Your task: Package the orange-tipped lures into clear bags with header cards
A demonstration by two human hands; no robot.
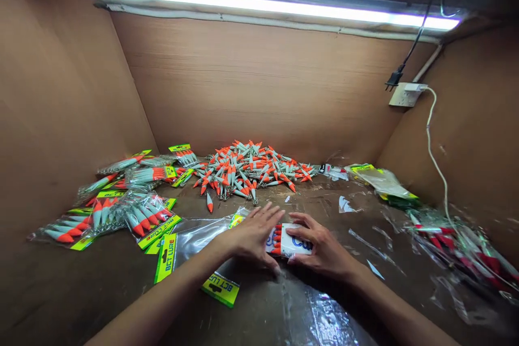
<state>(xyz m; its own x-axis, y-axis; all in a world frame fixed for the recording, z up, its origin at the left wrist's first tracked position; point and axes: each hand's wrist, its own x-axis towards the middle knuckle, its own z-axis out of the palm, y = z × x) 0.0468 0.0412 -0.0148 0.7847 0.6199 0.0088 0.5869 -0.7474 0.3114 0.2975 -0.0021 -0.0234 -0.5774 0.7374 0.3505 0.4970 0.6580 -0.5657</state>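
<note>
A small white card (292, 244) with a row of orange-tipped lures lies on the table in front of me. My left hand (254, 235) rests on its left side, fingers curled over the lure tips. My right hand (322, 247) grips the card's right end, thumb beneath and fingers bent over it. Under my left wrist lie clear plastic bags (193, 239) with yellow-green headers. Behind the hands sits a big heap of loose orange-and-grey lures (249, 169).
Several filled lure packets (133, 211) are spread at the left. Empty clear bags and scraps (383, 181) lie at the right, with more wrapped lures (454, 240). Cardboard walls (263, 86) enclose the table. A white cable (436, 162) hangs from a wall socket (403, 94).
</note>
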